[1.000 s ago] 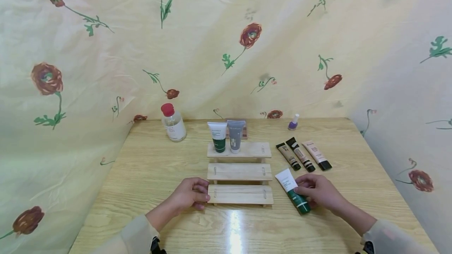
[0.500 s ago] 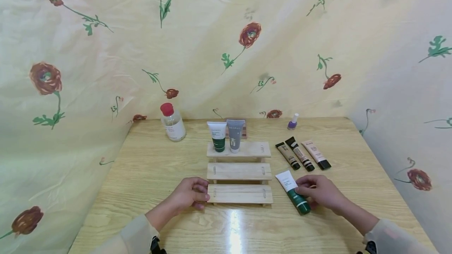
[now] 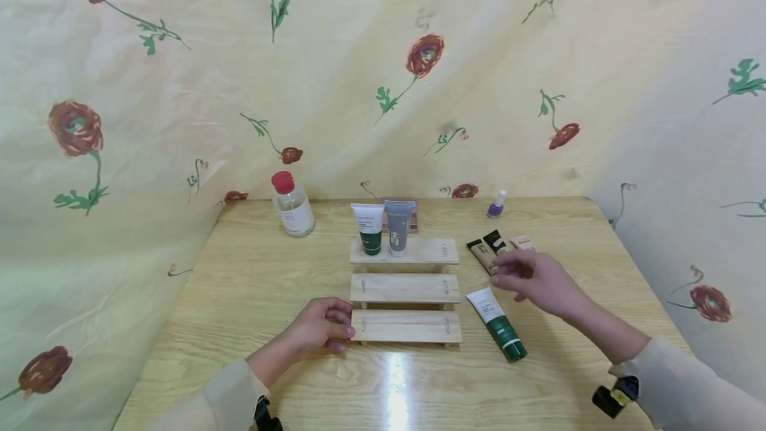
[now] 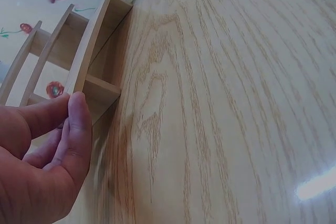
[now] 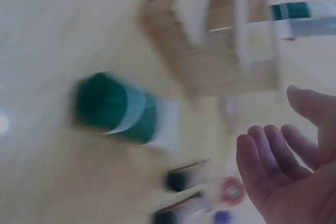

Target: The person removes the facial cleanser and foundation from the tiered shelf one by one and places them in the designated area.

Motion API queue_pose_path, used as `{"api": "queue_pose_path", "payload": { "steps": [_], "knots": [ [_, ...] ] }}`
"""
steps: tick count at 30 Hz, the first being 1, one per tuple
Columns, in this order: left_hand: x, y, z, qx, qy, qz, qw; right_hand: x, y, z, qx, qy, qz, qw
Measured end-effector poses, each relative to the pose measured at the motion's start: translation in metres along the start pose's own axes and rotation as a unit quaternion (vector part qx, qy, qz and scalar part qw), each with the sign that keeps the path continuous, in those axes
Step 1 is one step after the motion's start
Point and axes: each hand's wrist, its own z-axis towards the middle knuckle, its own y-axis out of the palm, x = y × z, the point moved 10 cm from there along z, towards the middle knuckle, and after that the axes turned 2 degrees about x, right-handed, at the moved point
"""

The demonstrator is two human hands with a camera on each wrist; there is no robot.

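Note:
At the front left of a three-tier wooden rack [image 3: 407,326], my left hand [image 3: 323,326] pinches the end of the lowest board with thumb and fingers. The left wrist view shows the fingertips at that board's corner [image 4: 79,80]. My right hand [image 3: 541,281] hovers with nothing in it, thumb apart from the loosely bent fingers. Below it a green and white squeeze tube [image 3: 497,324] lies on the table. The right hand partly hides a beige tube [image 3: 481,255], a black-topped tube [image 3: 495,242] and a pale pink tube [image 3: 524,243].
On the top tier stand a white and green tube [image 3: 371,228] and a grey tube [image 3: 398,228]. Behind them lies a flat reddish palette [image 3: 414,218]. A red-capped bottle [image 3: 293,208] is at the back left, a small purple bottle [image 3: 496,207] at the back right.
My right hand has let go of the green and white tube, risen and moved toward the tubes behind it. The tube stays on the table. My left hand keeps its place on the rack.

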Motion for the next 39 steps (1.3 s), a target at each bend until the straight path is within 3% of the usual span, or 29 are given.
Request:
{"api": "queue_pose_path", "payload": {
  "steps": [4,8,16,22,29,39],
  "knots": [
    [0.002,0.0,-0.001,-0.001,0.001,0.001,1.0,-0.044,-0.004,0.018,0.015,-0.055,-0.01,0.9983],
    [0.004,-0.001,-0.001,0.0,0.002,0.005,1.0,-0.079,0.005,0.037,0.009,-0.103,-0.006,0.9946],
    [0.004,-0.001,0.0,0.001,0.002,0.008,1.0,-0.118,0.036,0.064,-0.004,-0.147,0.043,0.9881],
    [0.004,-0.003,-0.002,0.003,-0.001,0.014,0.9999,-0.127,0.052,0.076,-0.003,-0.157,0.07,0.9851],
    [0.003,-0.002,-0.002,0.004,-0.004,0.009,0.9999,-0.13,0.063,0.085,0.015,-0.165,0.063,0.9842],
    [0.0,0.0,0.001,0.008,-0.002,0.003,1.0,-0.128,0.068,0.091,0.032,-0.144,0.063,0.9871]
  ]
}}
